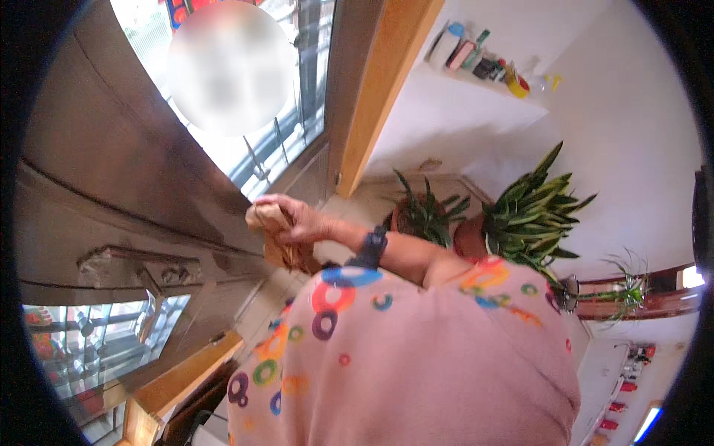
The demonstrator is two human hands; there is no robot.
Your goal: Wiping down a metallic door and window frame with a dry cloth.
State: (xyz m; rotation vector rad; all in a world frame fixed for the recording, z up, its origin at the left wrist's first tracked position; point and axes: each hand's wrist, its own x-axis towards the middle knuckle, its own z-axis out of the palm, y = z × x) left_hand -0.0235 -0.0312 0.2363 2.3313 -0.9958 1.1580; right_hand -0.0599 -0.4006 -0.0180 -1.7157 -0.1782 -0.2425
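Note:
My right hand (294,221) reaches leftward across the front of my body, with a dark watch (372,247) on its wrist. Its fingers are closed around a crumpled tan-brown cloth (269,229), part of which hangs below the hand. Hand and cloth are at the dark brown door (126,141), close to the lower corner of its barred glass pane (260,167); whether the cloth touches the door I cannot tell. A metal handle (152,297) sits on the door to the left. My left hand is out of sight.
A wooden door frame (379,97) stands beside the door. Potted snake plants (532,212) are on the right, below a white ledge (483,83) with bottles and a yellow tape roll (516,82). A blurred round patch (230,67) covers part of the glass.

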